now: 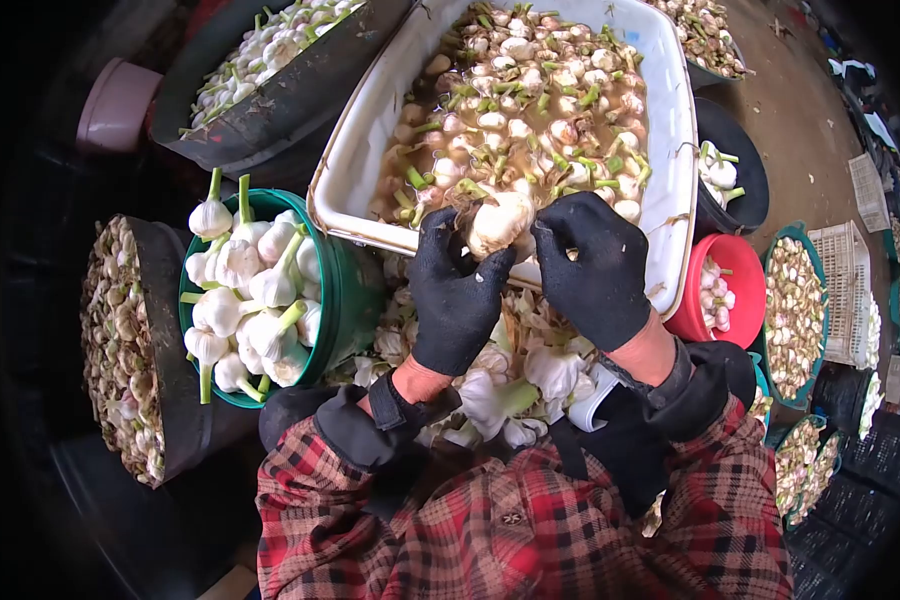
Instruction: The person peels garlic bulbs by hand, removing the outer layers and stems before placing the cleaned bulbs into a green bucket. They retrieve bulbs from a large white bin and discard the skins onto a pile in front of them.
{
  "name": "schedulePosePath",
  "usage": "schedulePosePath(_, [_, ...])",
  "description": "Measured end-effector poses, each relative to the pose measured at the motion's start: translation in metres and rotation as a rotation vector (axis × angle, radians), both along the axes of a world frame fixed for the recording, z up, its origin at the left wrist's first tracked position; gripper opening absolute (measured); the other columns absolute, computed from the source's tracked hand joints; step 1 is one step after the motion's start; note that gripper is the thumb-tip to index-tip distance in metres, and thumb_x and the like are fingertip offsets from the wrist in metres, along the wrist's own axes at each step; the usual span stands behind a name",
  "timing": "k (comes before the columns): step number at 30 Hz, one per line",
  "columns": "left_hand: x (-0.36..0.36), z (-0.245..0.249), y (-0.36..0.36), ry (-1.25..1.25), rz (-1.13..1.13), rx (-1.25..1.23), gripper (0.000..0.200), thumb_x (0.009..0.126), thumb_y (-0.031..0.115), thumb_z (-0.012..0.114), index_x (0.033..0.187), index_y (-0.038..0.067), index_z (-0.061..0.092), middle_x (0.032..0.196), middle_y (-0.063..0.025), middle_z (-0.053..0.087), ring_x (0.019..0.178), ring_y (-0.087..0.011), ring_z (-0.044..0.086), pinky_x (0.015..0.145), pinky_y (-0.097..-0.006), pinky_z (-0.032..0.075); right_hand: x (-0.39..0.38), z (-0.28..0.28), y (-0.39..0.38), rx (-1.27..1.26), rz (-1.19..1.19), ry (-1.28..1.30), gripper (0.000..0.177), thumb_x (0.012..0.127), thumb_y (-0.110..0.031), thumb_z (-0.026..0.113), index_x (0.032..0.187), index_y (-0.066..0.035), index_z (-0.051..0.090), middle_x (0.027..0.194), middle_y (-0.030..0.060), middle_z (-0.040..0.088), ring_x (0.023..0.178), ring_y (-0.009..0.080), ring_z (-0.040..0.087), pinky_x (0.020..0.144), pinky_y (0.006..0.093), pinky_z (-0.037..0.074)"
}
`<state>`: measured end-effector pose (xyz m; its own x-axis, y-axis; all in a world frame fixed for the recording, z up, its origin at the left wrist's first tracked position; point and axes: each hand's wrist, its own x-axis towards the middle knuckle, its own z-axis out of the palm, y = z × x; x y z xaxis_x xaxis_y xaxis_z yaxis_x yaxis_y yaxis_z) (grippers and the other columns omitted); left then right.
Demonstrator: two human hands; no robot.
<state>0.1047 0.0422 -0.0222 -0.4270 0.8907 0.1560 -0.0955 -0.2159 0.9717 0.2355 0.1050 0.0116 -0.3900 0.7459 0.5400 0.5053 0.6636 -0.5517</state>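
Note:
A whitish garlic bulb (499, 224) with a short stem and brown, dirty skin at its left is gripped by my left hand (456, 305), in a black glove. Close to the bulb's right side is my right hand (598, 268), also gloved, its thumb and fingers curled in a pinch. What those fingers hold, if anything, I cannot make out. Both hands are over the near rim of a white tub (365, 232), where many garlic bulbs (530, 75) lie in brown water. Below the hands, cleaned garlic and loose skins (545, 375) are piled in my lap.
At left, a green bucket (355, 290) is heaped with white garlic bulbs. A dark container (260, 120) of garlic stands behind it, and a pink bucket (118, 105) beyond. On the right are a red basin (745, 290), a black tub (745, 160) and a pale plastic crate (842, 285).

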Motion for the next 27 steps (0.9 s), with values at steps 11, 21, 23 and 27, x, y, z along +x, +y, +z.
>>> schedulePosePath(11, [-0.008, -0.008, 0.001, 0.076, -0.105, 0.044, 0.049, 0.076, -0.011, 0.064, 0.121, -0.002, 0.047, 0.117, -0.0117, 0.057, 0.107, -0.0189, 0.057, 0.089, -0.0295, 0.048, 0.007, -0.008, 0.007, 0.03, 0.048, -0.08, 0.011, 0.071, 0.004, 0.061, 0.078, -0.003, 0.054, 0.072, 0.0116, 0.056, 0.06, 0.0267, 0.06, 0.054, 0.0325, 0.047])
schedulePosePath(21, [-0.03, 0.019, 0.001, -0.457, -0.509, -0.121, 0.047, 0.083, 0.007, 0.062, 0.127, -0.001, 0.046, 0.118, -0.0084, 0.056, 0.105, -0.0158, 0.057, 0.087, -0.0293, 0.05, 0.054, -0.04, 0.041, -0.206, -0.116, -0.114, 0.005, 0.072, -0.005, 0.062, 0.075, -0.005, 0.058, 0.072, 0.0164, 0.062, 0.067, 0.0343, 0.064, 0.059, 0.0414, 0.05])
schedulePosePath(23, [-0.027, 0.023, 0.001, -0.458, -0.473, -0.163, 0.047, 0.085, 0.013, 0.06, 0.128, 0.0, 0.046, 0.117, -0.0077, 0.056, 0.103, -0.0152, 0.058, 0.086, -0.0295, 0.05, 0.063, -0.051, 0.048, -0.119, -0.118, -0.176, 0.007, 0.074, -0.003, 0.058, 0.08, -0.005, 0.062, 0.075, 0.016, 0.064, 0.068, 0.0353, 0.063, 0.06, 0.0421, 0.051])
schedulePosePath(27, [-0.027, 0.012, 0.004, -0.417, -0.355, -0.162, 0.045, 0.084, 0.007, 0.06, 0.126, 0.0, 0.045, 0.119, -0.0094, 0.054, 0.108, -0.0195, 0.056, 0.09, -0.0339, 0.05, 0.043, -0.011, 0.03, -0.261, -0.039, 0.069, 0.007, 0.079, -0.005, 0.062, 0.086, -0.004, 0.065, 0.075, 0.0125, 0.065, 0.063, 0.0263, 0.065, 0.059, 0.0333, 0.051])
